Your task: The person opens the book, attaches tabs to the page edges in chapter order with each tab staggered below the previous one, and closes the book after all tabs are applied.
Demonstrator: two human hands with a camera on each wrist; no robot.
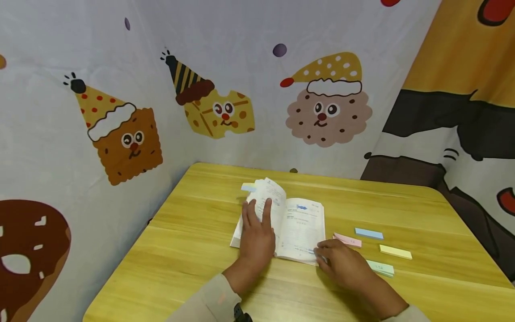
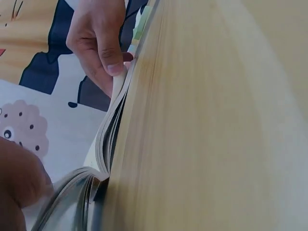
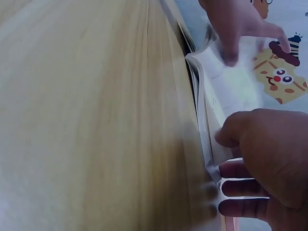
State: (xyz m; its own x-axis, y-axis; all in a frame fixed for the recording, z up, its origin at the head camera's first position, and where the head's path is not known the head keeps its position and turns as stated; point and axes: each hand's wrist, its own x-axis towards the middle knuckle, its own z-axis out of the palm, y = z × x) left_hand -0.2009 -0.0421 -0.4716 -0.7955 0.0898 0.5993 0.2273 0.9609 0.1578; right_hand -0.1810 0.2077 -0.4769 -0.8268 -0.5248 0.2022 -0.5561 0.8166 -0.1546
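An open book [image 1: 302, 230] lies on the table, its left pages raised in a curve. My left hand [image 1: 257, 237] rests on the left page with fingers spread and fairly straight. At the lower right corner of the right page, my right hand [image 1: 345, 264] pinches the page edge. The right wrist view shows that thumb [image 3: 231, 132] over the paper and the other fingers [image 3: 243, 188] at the outer edge. Blue and yellow sticky tabs [image 1: 248, 188] stick out from the upper left page edge.
Right of the book lie sticky-note strips: a pink pad [image 1: 349, 240], a blue pad [image 1: 369, 233], a yellow pad [image 1: 395, 252] and a green pad [image 1: 381, 268], partly behind the right hand. A cartoon-printed cloth [image 1: 257, 154] hangs behind the wooden table [image 1: 181, 250].
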